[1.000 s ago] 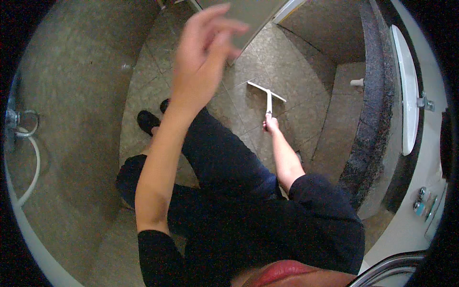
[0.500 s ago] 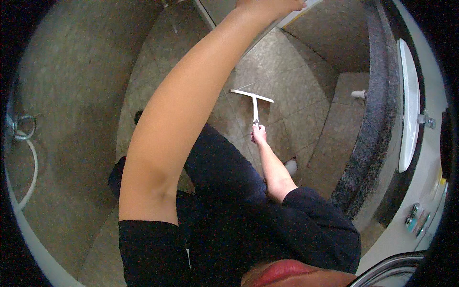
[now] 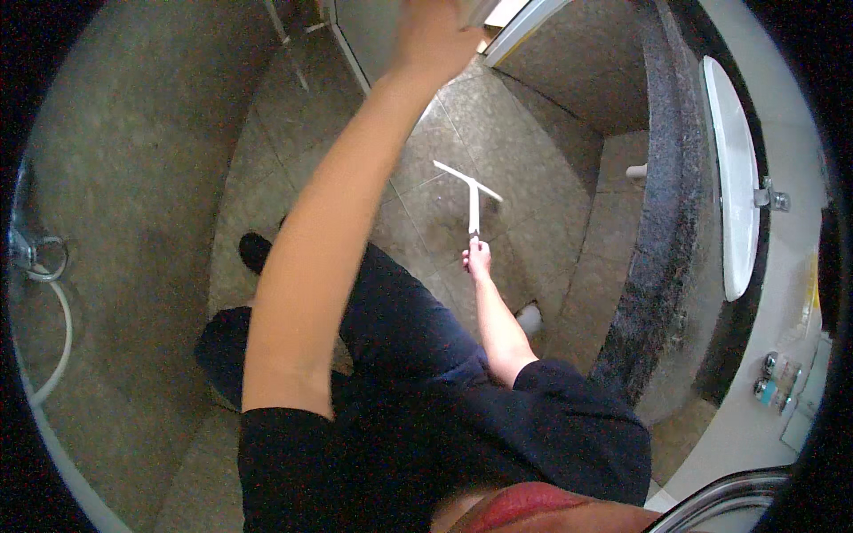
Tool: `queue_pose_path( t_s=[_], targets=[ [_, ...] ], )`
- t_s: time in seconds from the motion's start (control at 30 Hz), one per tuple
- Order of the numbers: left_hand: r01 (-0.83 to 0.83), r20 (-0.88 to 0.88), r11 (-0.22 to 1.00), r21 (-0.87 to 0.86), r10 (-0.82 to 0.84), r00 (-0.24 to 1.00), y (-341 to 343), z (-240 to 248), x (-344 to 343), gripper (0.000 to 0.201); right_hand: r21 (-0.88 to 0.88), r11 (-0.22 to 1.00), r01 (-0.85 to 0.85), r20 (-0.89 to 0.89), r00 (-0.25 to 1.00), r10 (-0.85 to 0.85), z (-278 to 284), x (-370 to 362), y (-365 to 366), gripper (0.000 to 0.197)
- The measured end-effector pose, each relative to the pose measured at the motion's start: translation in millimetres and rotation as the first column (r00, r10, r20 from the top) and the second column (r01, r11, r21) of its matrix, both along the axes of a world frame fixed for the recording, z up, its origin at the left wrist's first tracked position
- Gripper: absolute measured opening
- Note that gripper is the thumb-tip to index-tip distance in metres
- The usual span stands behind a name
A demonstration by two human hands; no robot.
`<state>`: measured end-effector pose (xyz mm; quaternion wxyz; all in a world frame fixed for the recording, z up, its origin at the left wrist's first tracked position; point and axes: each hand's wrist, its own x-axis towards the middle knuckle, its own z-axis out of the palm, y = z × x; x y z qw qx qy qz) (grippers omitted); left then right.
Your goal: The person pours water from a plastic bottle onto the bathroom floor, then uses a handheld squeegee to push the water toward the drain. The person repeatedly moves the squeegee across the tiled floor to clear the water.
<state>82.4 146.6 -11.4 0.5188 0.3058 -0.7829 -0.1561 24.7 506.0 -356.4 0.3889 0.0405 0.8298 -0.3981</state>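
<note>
A white T-shaped squeegee is gripped by its handle in my right hand, whose fingers are wrapped round it. Its crosspiece is low over the tiled floor; I cannot tell whether it touches. My left arm stretches up and forward across the view. At the top, my left hand is over the edge of a pale door, beside a bright gap. That hand is blurred and partly cut off by the frame, so its grip on the door is unclear.
A dark stone counter with a white basin runs along the right. Small bottles stand near its end. A white hose hangs from the left wall. Below the counter, a white pipe end sticks out.
My left hand has shifted left and down in the view, and more of the door and bright gap shows. The squeegee's crosspiece has tilted more steeply, still in my right hand.
</note>
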Motion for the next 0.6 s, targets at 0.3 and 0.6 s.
queue_pose_path(
  t_s=[0.3, 0.6],
  targets=[
    [0.062, 0.046, 0.877, 0.477, -0.095, 0.994, 4.5, 9.2, 187.6, 0.030, 0.515, 0.775, -0.367, -0.407, 0.691, 0.597, -7.6, -40.7, 18.1, 0.038],
    [-0.096, -0.077, 0.533, 0.841, 0.294, 0.953, -16.3, 17.5, 341.5, 0.006, 0.025, 0.979, -0.201, -0.105, 0.974, 0.203, -23.5, -75.4, -108.8, 0.037]
  ],
)
